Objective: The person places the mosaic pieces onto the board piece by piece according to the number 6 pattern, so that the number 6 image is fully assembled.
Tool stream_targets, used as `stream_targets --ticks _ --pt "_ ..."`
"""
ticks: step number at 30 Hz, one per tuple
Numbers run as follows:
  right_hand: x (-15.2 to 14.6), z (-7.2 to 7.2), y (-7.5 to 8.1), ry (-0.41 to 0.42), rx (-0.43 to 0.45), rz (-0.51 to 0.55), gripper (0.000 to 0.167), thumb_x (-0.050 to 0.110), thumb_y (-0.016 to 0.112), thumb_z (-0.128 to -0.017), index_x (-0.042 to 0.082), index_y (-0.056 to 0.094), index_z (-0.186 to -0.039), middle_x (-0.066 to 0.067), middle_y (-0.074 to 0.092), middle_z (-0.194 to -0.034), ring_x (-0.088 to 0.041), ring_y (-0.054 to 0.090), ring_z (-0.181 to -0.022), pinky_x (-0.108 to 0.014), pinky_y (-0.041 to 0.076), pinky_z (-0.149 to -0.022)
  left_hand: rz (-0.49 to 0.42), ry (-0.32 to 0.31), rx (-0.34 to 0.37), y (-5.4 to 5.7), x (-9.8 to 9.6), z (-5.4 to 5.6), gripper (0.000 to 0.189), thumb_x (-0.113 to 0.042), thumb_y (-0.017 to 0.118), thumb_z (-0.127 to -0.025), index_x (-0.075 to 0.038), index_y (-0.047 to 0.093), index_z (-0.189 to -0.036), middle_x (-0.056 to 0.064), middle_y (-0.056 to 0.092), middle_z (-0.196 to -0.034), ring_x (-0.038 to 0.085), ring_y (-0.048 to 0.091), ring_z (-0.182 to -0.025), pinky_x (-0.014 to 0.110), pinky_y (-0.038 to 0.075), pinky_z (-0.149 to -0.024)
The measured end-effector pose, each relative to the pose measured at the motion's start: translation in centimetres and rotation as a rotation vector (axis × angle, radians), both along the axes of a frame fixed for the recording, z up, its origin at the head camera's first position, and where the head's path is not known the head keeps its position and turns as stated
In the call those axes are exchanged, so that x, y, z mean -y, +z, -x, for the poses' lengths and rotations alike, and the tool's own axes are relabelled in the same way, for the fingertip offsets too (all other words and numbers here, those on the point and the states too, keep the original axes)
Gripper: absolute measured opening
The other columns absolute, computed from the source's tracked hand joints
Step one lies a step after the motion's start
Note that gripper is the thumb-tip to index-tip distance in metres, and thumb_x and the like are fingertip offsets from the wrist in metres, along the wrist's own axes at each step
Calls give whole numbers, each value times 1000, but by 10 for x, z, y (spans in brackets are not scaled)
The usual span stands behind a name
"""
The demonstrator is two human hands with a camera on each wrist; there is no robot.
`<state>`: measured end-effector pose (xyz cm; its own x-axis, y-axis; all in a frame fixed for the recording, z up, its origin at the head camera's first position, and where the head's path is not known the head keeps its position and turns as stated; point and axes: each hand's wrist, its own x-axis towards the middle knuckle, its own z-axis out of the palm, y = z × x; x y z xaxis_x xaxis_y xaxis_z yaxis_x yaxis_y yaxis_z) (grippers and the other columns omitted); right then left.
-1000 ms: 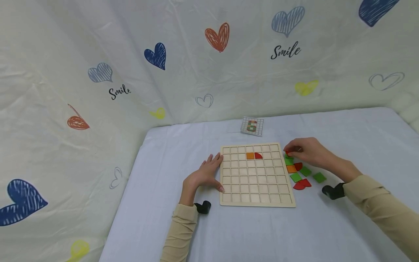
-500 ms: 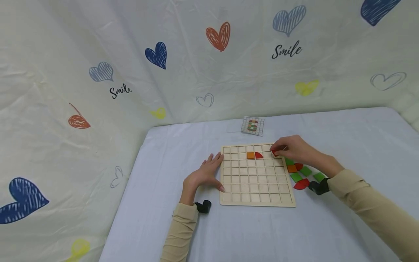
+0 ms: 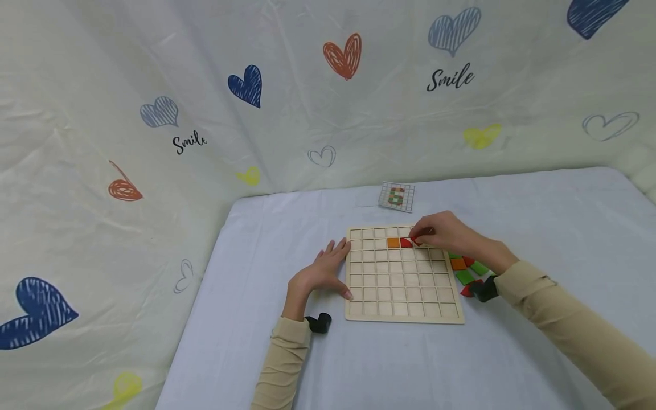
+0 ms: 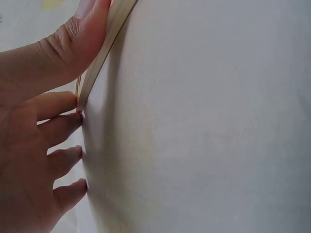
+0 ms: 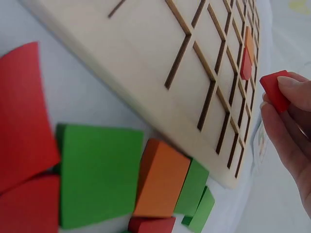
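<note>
A wooden grid board (image 3: 405,315) lies on the white-covered table. My left hand (image 3: 320,274) rests at its left edge, fingers spread and thumb touching the near part of that edge. Over the upper right of the board, my right hand (image 3: 447,232) pinches a small red block (image 5: 275,91) between thumb and fingers; its full shape is partly hidden by them. In the same row, an orange square block (image 3: 393,243) and a red quarter-circle block (image 3: 406,243) sit side by side in cells, just left of the pinched block.
Right of the board lie loose blocks: several green ones (image 5: 102,174), an orange one (image 5: 165,179) and red ones (image 5: 24,111), partly hidden by the right arm. Behind the board is a pattern card (image 3: 397,197) with a coloured figure on a grid.
My right hand has picked the red block from the loose blocks and carried it left over the board, close to the placed red block. The left hand has stayed at the edge.
</note>
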<state>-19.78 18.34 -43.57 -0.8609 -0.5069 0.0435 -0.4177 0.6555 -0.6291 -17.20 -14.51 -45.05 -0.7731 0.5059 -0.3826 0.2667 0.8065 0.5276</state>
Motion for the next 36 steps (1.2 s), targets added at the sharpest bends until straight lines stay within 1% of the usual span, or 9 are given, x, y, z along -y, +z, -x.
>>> stream_targets --ticks 4,10,16,21,26,30,36 --pt "7 3 -1 16 -3 4 14 0 72 -93 3 80 -104 -6 77 -100 -18 67 -86 -35 58 -78 0 2 5 1 0 -1 127 -25 96 -72 -10 13 -166 6 4 -174 30 -5 -161 50 4 -131" --pt "19 9 -5 73 -42 15 14 -1 72 -92 4 81 -102 -7 77 -100 -22 70 -90 -39 59 -79 -6 0 8 -1 1 0 126 -26 96 -72 -11 13 -166 6 3 -174 30 -5 -161 50 3 -131" --pt "32 15 -9 85 -34 31 12 1 74 -91 6 81 -99 -4 78 -97 -21 71 -88 -37 58 -77 -6 -4 13 -3 1 1 127 -27 96 -72 -12 12 -167 5 2 -174 29 -6 -161 49 3 -131" --pt "45 21 -9 104 -52 38 11 0 73 -91 4 81 -98 -7 78 -96 -25 71 -88 -42 59 -78 5 -1 8 -4 2 3 127 -28 95 -72 -13 12 -167 4 2 -174 28 -6 -161 48 3 -131" --pt "57 28 -10 152 -76 34 11 -2 72 -92 2 81 -98 -9 77 -94 -26 72 -86 -43 61 -77 19 6 0 -1 2 3 127 -29 96 -72 -11 13 -166 5 3 -174 29 -6 -161 49 3 -131" --pt "64 31 -12 193 -106 27 10 -3 72 -91 2 81 -95 -9 77 -92 -27 73 -85 -42 61 -76 29 5 2 -2 2 3 126 -28 95 -73 -11 12 -166 6 3 -175 29 -6 -161 49 3 -131" --pt "71 34 -16 204 -115 9 10 -2 73 -91 3 81 -92 -9 78 -90 -28 73 -85 -45 61 -79 32 4 2 -3 1 3 125 -29 94 -74 -11 12 -166 5 3 -175 29 -6 -161 48 3 -131"
